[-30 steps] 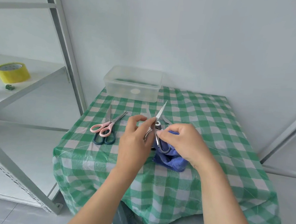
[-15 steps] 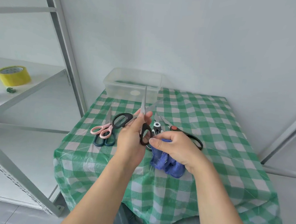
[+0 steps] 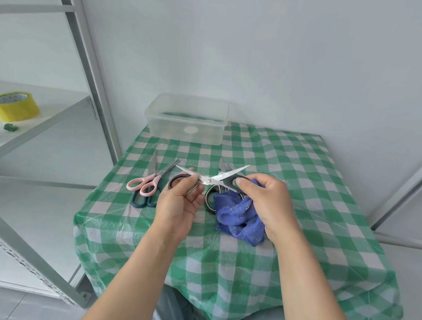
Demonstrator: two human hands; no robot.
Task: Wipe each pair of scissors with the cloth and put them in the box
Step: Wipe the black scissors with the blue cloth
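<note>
Showing the wiping step on one pair. Both hands are raised just above the green checked tablecloth (image 3: 304, 194) and joined through the black-handled scissors (image 3: 209, 180), which are spread wide in an X. The left hand (image 3: 178, 203) pinches them close to the pivot, with one black loop showing beyond its fingers. The right hand (image 3: 268, 204) has thumb and fingers closed on the other handle, and the blue cloth (image 3: 236, 217) is bunched under its palm and trails onto the tablecloth. Directly beneath the hands lies a grey-handled pair (image 3: 209, 202). Just left of the left hand, the pink scissors (image 3: 143, 185) lie over a dark blue pair (image 3: 139, 200). The clear box (image 3: 156, 126) stands beyond both hands, well apart, and no scissors can be made out inside it. Judged progress: early, with none boxed, one pair under treatment and three waiting on the tablecloth.
</note>
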